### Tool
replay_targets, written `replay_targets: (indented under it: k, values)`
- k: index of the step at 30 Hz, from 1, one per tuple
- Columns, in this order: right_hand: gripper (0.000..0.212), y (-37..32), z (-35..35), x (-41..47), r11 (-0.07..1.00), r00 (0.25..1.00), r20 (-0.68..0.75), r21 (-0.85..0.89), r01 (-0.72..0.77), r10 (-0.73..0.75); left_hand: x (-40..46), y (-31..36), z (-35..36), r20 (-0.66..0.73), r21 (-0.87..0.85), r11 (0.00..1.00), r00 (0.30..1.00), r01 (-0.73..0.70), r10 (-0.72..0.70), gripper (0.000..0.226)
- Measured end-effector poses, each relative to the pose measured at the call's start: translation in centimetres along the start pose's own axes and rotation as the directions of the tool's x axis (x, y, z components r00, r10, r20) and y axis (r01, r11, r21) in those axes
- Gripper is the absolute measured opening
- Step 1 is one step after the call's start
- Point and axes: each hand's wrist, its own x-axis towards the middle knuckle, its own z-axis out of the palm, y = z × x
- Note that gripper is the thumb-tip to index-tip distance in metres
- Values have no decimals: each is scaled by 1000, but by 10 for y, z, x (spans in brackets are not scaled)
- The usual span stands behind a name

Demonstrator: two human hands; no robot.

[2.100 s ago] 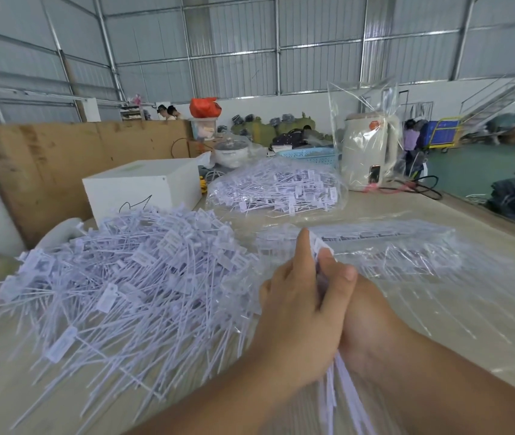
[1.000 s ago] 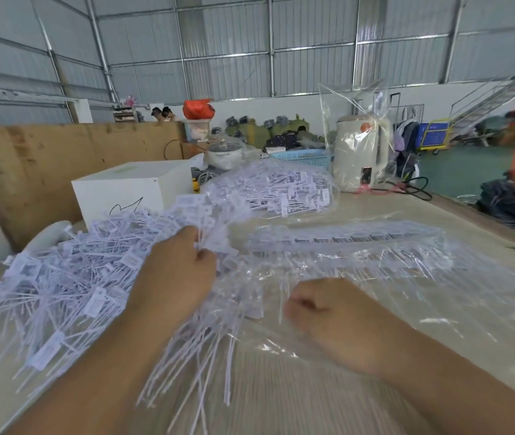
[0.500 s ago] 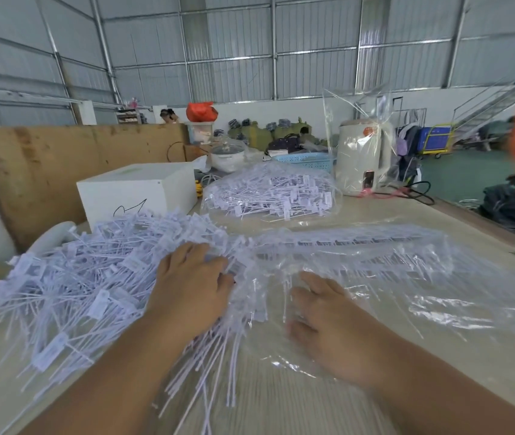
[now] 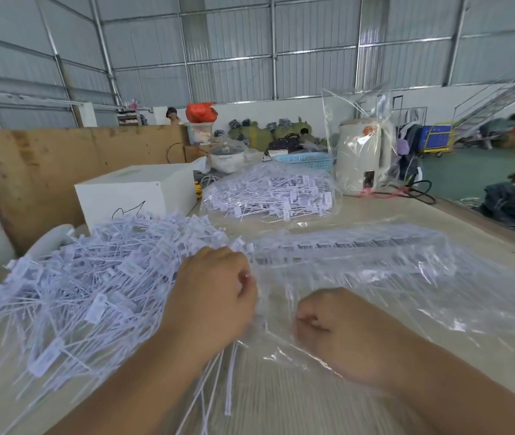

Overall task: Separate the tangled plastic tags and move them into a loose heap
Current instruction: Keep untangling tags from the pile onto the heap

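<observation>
plastic tags: loose heap, tabletop left.
left hand: fingers gripping tag strands.
right hand: fingers curled on clear bag.
beyond: white box, bagged kettle.

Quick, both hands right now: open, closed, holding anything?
Left hand: closed round a bunch of tags at the edge of the heap.
Right hand: fingers curled on the clear bag; grip cannot be told.

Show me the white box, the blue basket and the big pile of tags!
white box [image 4: 134, 196], head view: on its front face.
blue basket [image 4: 308, 160], head view: on its latticed side wall.
pile of tags [image 4: 93, 277], head view: on the middle of the heap.
</observation>
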Motion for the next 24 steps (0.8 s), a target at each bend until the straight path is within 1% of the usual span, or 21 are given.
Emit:
replay_targets:
  k: [2, 3, 6, 8, 10, 11, 12, 14, 15, 16, 17, 20, 22, 24]
  values:
    - [21, 2, 0, 5, 999, 996, -87, -48, 21, -25, 0, -1, -3, -35, -209, 972, 992, 108, -118, 27]
    - [24, 4, 1, 8, 996, 991, -129, -88, 25, -37, 0, 1, -4, -42, -279, 951, 988, 133, -151, 32]
    - [41, 6, 3, 16, 987, 965, -256, -158, 8, -49, -2, 8, -8, -107, -370, 923, 982, 103, -153, 42]
    - [47, 6, 5, 19, 985, 953, -299, -172, 5, -57, -1, 10, -11, -156, -410, 909, 975, 79, -155, 48]
    - [50, 9, 9, 21, 985, 966, -257, -171, -4, -41, -1, 10, -12, -178, -440, 896, 971, 65, -158, 54]
    - [50, 11, 10, 22, 988, 980, -200, -156, -13, -18, -1, 10, -12, -186, -450, 891, 969, 62, -161, 56]
    - [45, 12, 13, 21, 989, 992, -123, -149, -9, -10, -1, 10, -12, -184, -459, 886, 969, 63, -164, 58]
    - [27, 12, 16, 19, 978, 999, 36, -208, 17, -9, -2, 9, -11, -157, -465, 882, 974, 73, -163, 63]
    - [28, 11, 17, 18, 972, 997, 71, -235, 21, -4, -2, 10, -11, -144, -456, 887, 977, 75, -157, 63]
    - [32, 8, 17, 17, 974, 998, 57, -226, 7, 6, -2, 9, -10, -133, -438, 896, 980, 79, -151, 61]
    - [34, 6, 16, 17, 979, 1000, 11, -202, -18, 21, -3, 9, -9, -120, -420, 903, 982, 83, -146, 59]
    - [31, 5, 15, 19, 983, 980, -197, -183, -30, -6, -2, 9, -6, -97, -419, 905, 988, 70, -121, 54]
    - [27, 7, 16, 21, 975, 972, -234, -218, -29, -23, -2, 10, -6, -87, -449, 892, 990, 58, -109, 56]
    - [33, 10, 18, 25, 960, 978, -207, -273, -56, -2, -2, 10, -4, -66, -468, 882, 992, 63, -105, 54]
